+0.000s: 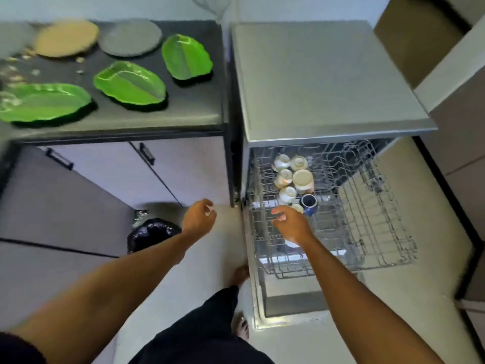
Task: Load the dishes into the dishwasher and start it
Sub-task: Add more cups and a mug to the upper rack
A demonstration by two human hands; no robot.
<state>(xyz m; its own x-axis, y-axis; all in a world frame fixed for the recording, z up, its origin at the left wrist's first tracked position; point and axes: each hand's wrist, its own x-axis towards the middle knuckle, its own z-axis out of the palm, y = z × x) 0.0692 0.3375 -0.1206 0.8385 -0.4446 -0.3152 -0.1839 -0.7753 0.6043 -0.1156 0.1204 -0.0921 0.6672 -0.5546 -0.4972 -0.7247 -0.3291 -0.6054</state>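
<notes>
Hovering over the pulled-out rack [367, 232] of the open dishwasher [328, 80], your right grip [291, 227] hangs relaxed, fingers loosely curled and pinching nothing. It is just in front of a dark blue mug [309, 203]. Behind the mug, a cluster of white cups [284, 177] sits in the rack's back-left part.

Your left grip [198, 218] hangs over the floor [210, 258], left of the dishwasher, its fingers also loosely curled and bare.

The plates wait on the counter [183, 111]. One green leaf plate [44, 102] lies at the front-left corner, a second green plate [131, 85] sits toward the middle, and a third green plate [186, 56] is by the right edge. A tan plate [67, 38] and a grey plate [131, 36] lie side by side along the back edge. A black bin bag [153, 232] stands on the floor below the counter.
</notes>
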